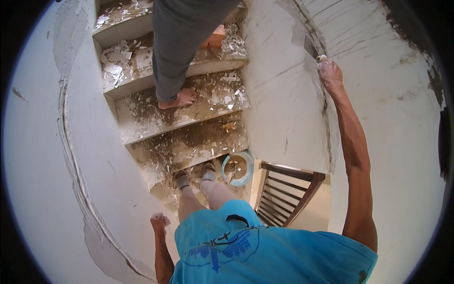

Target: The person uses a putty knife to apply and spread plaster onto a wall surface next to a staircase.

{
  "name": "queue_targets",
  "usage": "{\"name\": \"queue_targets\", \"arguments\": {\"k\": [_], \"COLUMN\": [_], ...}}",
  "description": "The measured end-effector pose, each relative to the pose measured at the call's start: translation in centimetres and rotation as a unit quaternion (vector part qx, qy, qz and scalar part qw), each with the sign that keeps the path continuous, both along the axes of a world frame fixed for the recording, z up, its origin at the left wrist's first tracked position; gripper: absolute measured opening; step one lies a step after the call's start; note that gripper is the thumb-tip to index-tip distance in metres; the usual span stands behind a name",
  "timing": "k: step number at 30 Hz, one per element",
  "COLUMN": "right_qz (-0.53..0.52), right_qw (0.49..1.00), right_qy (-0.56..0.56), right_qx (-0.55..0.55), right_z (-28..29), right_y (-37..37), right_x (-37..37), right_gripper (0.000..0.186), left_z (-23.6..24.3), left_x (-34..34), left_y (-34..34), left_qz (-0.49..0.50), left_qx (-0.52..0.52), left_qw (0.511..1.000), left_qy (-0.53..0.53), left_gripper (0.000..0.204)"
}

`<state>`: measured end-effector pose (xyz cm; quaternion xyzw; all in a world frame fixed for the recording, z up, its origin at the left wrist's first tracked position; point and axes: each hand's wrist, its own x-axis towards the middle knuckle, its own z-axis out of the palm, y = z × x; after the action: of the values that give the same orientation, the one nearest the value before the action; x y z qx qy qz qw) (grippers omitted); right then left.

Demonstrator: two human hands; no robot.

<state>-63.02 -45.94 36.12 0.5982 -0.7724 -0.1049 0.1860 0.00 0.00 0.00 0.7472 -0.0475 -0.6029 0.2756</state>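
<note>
My right hand (330, 73) is wrapped round the handle of a putty knife (310, 47). The knife's flat blade lies against the right wall (288, 94), beside a dark, rough crack (324, 106) that runs down it. Grey filler smears show near the blade. Low on the left, my left hand (160, 221) hangs closed beside my body, its fingers curled and dusted white, with nothing sticking out of it. Near my feet stands a round bucket (244, 179) with a pale blue rim, brownish inside.
Stairs (184, 128) littered with paint flakes (116, 61) rise ahead. Another person's leg (177, 47) stands barefoot on a step. A filled seam (71, 142) runs down the left wall. A slatted railing (286, 194) is at lower right, and an orange-red block (215, 38) lies higher up.
</note>
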Motion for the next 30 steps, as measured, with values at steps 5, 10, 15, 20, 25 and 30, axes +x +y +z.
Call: {"name": "queue_targets", "arguments": {"k": [5,10,15,20,25,30], "right_qz": [0.038,0.064,0.056,0.09,0.051,0.029], "right_qw": [0.997,0.997,0.998,0.995,0.997,0.994], "right_qy": [-0.027,-0.029,-0.023,-0.025,-0.044,-0.069], "right_qx": [-0.064,0.015,-0.019,-0.032,-0.043,-0.077], "right_z": [3.4,1.1,0.7,-2.2,-2.6,0.5], "right_y": [0.9,1.1,1.0,1.5,1.3,0.2], "right_x": [2.6,-0.2,0.3,-0.3,-0.7,2.4], "right_gripper": [0.034,0.03,0.029,0.028,0.028,0.027], "left_z": [1.8,0.7,0.4,0.0,0.0,0.0], "left_x": [-2.0,-0.8,-0.4,-0.4,0.1,0.3], "left_y": [3.1,2.2,1.6,0.4,0.8,0.9], "left_qz": [-0.004,0.006,0.002,0.007,0.015,0.004], "left_qx": [0.037,0.02,0.02,0.013,0.011,0.003], "left_qw": [0.999,1.0,1.0,1.0,1.0,1.0], "left_qy": [0.008,0.014,-0.004,-0.005,-0.013,-0.011], "left_gripper": [0.012,0.012,0.013,0.012,0.012,0.011]}}
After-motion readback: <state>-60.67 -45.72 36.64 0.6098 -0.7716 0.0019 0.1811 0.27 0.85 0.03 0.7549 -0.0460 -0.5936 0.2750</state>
